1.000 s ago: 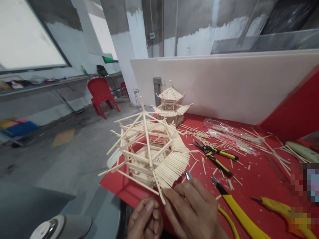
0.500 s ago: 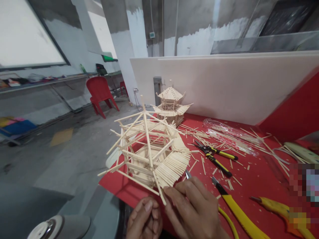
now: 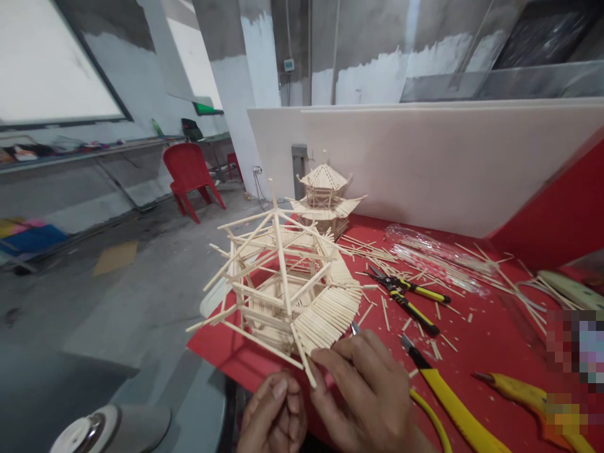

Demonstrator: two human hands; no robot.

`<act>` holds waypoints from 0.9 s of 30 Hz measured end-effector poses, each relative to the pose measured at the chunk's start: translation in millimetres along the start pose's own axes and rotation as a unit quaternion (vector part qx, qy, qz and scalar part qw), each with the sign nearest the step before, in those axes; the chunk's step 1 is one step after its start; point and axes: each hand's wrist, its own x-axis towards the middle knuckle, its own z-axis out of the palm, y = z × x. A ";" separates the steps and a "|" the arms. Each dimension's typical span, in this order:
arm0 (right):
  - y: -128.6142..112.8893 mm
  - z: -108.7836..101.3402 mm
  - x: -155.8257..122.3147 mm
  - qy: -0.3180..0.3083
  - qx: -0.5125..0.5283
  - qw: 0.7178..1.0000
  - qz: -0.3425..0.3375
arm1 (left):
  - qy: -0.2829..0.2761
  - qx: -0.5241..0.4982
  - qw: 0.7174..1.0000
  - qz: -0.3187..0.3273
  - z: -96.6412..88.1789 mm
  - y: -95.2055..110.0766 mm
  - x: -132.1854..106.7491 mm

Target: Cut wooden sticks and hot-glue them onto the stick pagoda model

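A wooden stick pavilion model (image 3: 333, 314) stands at the near left edge of the red tabletop, with slatted roof panels on its right side and bare beams above. My right hand (image 3: 372, 390) is at its near corner, thumb and forefinger brought together beside the end of a projecting roof stick (image 3: 303, 358). What lies between those fingertips is hidden. Below that corner, my left hand (image 3: 274, 409) is closed with its fingers curled; whether it holds something small cannot be made out. A metal tool tip (image 3: 355, 328) shows just beyond my right hand.
A second stick pagoda (image 3: 325, 179) stands behind. Pliers (image 3: 406, 296), a yellow utility knife (image 3: 443, 390) and a yellow glue gun (image 3: 514, 390) lie to the right. Loose sticks (image 3: 377, 251) and a plastic bag (image 3: 438, 258) are further back. A flask (image 3: 117, 428) is at lower left.
My right hand's fingertips have shifted very slightly upward at the roof corner. The left hand stays closed in nearly the same place.
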 end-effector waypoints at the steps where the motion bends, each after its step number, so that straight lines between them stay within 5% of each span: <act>1: 0.0 0.0 0.0 -0.001 0.001 1.000 0.001 | 0.000 0.000 1.000 0.000 -0.4 0.0 0.1; 27: 2.6 0.3 -4.6 0.017 -0.018 1.000 0.005 | -0.019 0.005 1.000 -0.007 -2.8 1.3 -1.1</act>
